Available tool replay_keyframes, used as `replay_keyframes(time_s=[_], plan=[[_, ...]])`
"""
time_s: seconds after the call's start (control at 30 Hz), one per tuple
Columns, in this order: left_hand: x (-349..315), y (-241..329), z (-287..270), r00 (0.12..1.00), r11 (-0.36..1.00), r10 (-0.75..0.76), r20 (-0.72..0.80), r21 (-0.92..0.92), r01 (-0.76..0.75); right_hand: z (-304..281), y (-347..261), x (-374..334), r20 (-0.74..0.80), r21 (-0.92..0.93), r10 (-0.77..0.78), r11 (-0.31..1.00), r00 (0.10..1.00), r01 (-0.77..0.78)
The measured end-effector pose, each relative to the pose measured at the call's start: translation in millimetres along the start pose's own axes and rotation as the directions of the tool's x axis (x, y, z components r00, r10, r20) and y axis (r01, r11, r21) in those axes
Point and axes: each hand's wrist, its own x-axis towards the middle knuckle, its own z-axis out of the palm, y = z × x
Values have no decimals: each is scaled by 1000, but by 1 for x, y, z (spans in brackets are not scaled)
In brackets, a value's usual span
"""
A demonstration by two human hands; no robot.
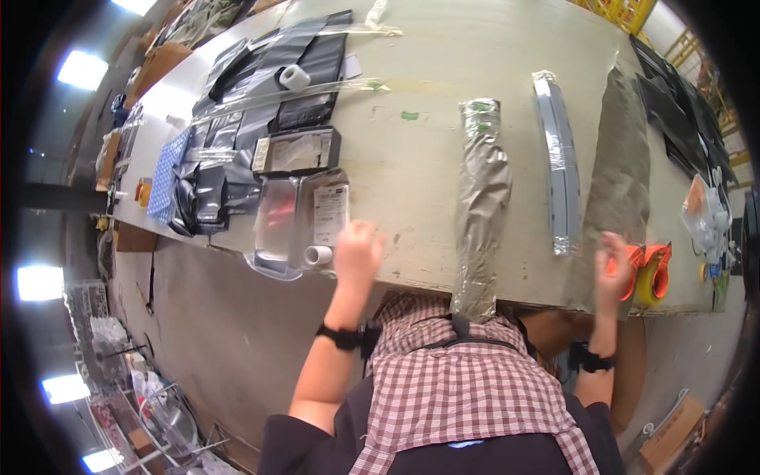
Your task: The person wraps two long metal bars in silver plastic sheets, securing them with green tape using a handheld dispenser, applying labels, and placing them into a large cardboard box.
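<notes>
My left hand (359, 252) is over the table's near edge, beside a white label sheet (328, 214) and a small white roll (318, 255). Motion smears its fingers, and I see nothing in them. My right hand (609, 273) is also blurred, right against an orange tape dispenser (631, 269); whether it grips it I cannot tell. A second orange dispenser (656, 273) with yellowish tape stands just right of that one. Between my hands, a long parcel wrapped in crinkled grey-brown film (481, 198) lies lengthwise, its near end overhanging the edge at my apron.
Right of the parcel lie a long grey bar with shiny tape (560, 162) and a flat grey-brown sleeve (620, 158). Black plastic bags (237, 119), an open box (297, 150) and a clear bin (277, 222) occupy the left. Black sheets (677, 115) lie far right.
</notes>
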Motion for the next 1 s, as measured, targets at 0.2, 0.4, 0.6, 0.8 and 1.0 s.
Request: replay_keyframes(time_s=[0.2,0.4,0.6,0.8,1.0], plan=[[33,-65,26,903,882,-396,-166,204,424,130,-109,-24,433,280,-442,894,785,348],[35,-93,34,890,897,-438,-124,7,442,145,-119,-25,536,338,-418,902,734,268],[42,-85,12,864,865,-501,-44,-10,501,146,-111,-25,563,316,-353,927,747,199],[50,-72,-3,885,888,-458,-85,4,460,149,-115,-25,654,322,-340,934,676,157],[29,77,-15,979,727,196,-59,-661,-185,202,-125,-32,780,547,8,478,626,-688]])
